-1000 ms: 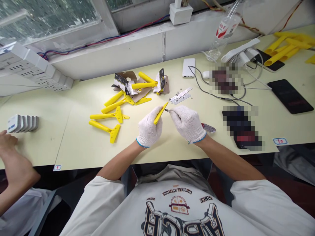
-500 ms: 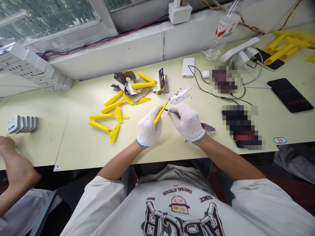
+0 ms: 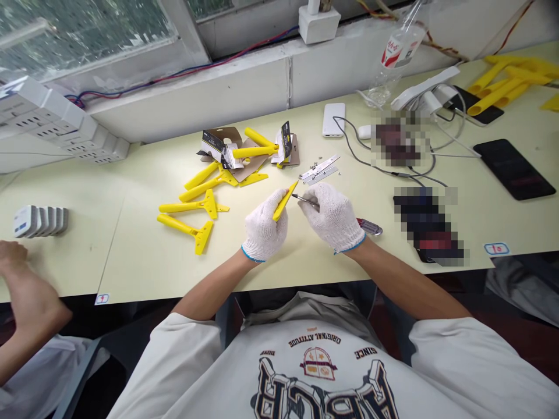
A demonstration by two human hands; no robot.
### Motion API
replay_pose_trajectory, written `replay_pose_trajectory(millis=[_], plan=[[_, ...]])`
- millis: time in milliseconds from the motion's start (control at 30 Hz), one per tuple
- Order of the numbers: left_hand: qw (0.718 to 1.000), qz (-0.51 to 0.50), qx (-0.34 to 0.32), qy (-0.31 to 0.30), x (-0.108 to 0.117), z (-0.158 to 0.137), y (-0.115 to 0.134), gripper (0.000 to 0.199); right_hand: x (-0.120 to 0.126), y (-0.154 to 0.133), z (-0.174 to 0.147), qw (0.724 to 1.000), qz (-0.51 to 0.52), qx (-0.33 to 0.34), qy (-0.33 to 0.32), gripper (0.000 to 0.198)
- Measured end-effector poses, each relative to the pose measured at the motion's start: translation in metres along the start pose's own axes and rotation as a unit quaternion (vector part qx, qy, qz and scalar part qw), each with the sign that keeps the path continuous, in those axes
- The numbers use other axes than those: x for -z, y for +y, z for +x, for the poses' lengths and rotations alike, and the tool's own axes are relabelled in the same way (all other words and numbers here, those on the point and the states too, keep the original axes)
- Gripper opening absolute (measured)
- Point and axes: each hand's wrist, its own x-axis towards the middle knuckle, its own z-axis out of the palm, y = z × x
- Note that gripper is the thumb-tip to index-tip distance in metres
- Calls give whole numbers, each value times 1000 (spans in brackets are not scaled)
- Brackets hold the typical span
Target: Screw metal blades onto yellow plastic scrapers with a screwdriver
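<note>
My left hand (image 3: 264,226), in a white knit glove, is closed around a yellow plastic scraper (image 3: 286,201), its narrow edge tilted up and to the right. In my right hand (image 3: 331,214), also gloved, the fingers pinch a thin screwdriver (image 3: 306,201). Its dark tip points left and lies close to the scraper; whether they touch I cannot tell. Just beyond my hands are flat metal blades (image 3: 321,169) with several small screws (image 3: 320,157) around them. Several more yellow scrapers (image 3: 202,235) lie to the left.
Torn cardboard packaging (image 3: 238,166) sits at the back. A red and grey tool (image 3: 370,227) lies beside my right wrist. Phones (image 3: 514,169), cables, a power bank (image 3: 334,120) and a plastic bottle (image 3: 395,55) stand right. Another person's arm (image 3: 30,291) rests at far left.
My right hand has shifted very slightly, and more of the screwdriver's shaft shows beside the scraper. My left hand has stayed in place.
</note>
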Motion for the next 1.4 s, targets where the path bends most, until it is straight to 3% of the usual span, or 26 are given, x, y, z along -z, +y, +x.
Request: replay_pose_trajectory(millis=[400,633,900,1400], plan=[[1000,-9,17,-14,-1,-2,-1,44,3,0,-2,998,-47,-14,-39,20],[1000,0,-8,-13,2,-2,-3,43,2,1,0,999,33,-14,-23,12],[1000,18,1,-24,-1,-4,-7,44,2,3,-3,1000,5,-16,-14,14],[1000,-27,-4,13,-5,-11,-8,43,0,-1,-6,1000,12,-5,17,15]])
